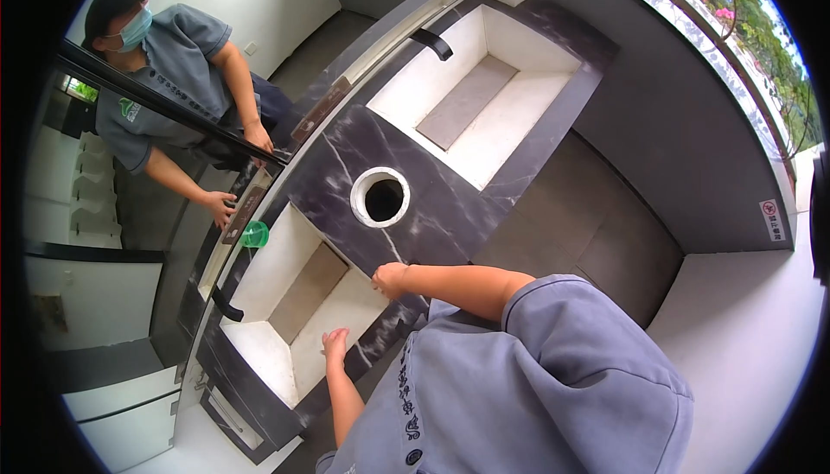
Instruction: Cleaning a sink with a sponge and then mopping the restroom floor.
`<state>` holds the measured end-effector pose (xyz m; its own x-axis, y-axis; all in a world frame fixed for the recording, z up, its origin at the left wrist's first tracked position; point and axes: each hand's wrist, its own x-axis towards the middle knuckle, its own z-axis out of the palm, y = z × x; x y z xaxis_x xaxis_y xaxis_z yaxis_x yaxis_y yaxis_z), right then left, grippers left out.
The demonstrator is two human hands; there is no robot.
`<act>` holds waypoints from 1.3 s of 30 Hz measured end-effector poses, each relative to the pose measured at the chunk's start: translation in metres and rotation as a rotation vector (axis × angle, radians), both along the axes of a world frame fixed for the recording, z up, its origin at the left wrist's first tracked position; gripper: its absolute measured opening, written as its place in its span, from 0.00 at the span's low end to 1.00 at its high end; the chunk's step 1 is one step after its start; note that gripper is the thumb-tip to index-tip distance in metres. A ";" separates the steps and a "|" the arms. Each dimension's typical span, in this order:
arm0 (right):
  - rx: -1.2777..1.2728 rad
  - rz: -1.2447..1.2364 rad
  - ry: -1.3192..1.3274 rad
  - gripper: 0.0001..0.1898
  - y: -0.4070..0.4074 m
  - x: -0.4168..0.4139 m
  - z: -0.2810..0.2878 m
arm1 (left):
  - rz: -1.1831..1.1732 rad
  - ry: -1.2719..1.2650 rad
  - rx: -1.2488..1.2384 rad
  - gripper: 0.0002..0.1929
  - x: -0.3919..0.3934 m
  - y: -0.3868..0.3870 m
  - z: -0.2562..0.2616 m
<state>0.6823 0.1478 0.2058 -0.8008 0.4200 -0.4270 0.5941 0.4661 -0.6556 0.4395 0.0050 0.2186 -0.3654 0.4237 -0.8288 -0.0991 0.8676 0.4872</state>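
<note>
My left hand (334,346) hovers above the front side of the nearer white sink basin (259,346), palm turned inward and fingers spread. My right hand (389,279) is over the same basin's right front corner, its fingers bent downward and partly hidden. I see nothing held in either hand. A grey-brown slab (310,292) lies along the basin's bottom. At the basin's back edge a black curved faucet (228,306) juts out, with no water visible. A translucent green round container (255,234) stands at the back right corner of this basin.
Dark marbled countertop (447,205) separates the basins, with a white-rimmed round hole (355,198) in it. A second sink basin (532,36) with a black faucet (433,44) lies to the right. A large mirror (194,266) runs behind. A grey low wall (655,124) borders the right side.
</note>
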 end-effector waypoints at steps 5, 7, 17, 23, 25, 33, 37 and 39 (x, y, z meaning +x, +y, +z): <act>0.021 -0.051 0.101 0.20 -0.002 0.020 -0.002 | -0.673 0.528 0.151 0.16 -0.010 -0.004 -0.044; 0.151 -0.149 0.285 0.18 0.005 0.043 0.004 | -0.318 0.119 0.181 0.15 -0.003 -0.006 -0.056; 0.319 -0.708 0.170 0.15 0.186 0.259 -0.033 | -0.630 0.606 0.330 0.15 0.160 0.036 -0.038; 0.304 -0.732 -0.163 0.17 0.314 0.397 -0.122 | -0.476 0.935 0.194 0.30 0.295 0.140 -0.080; 0.273 -0.686 -0.252 0.17 0.353 0.416 -0.140 | -0.380 0.914 0.131 0.34 0.325 0.176 -0.099; 0.512 -0.591 -0.066 0.17 0.482 0.428 -0.233 | -0.064 1.200 -0.184 0.41 0.392 0.262 -0.132; 0.580 -0.491 -0.167 0.19 0.488 0.393 -0.232 | -0.090 1.250 -0.197 0.39 0.391 0.258 -0.129; 0.602 -0.494 -0.162 0.19 0.485 0.391 -0.231 | -0.091 1.259 -0.197 0.39 0.391 0.258 -0.130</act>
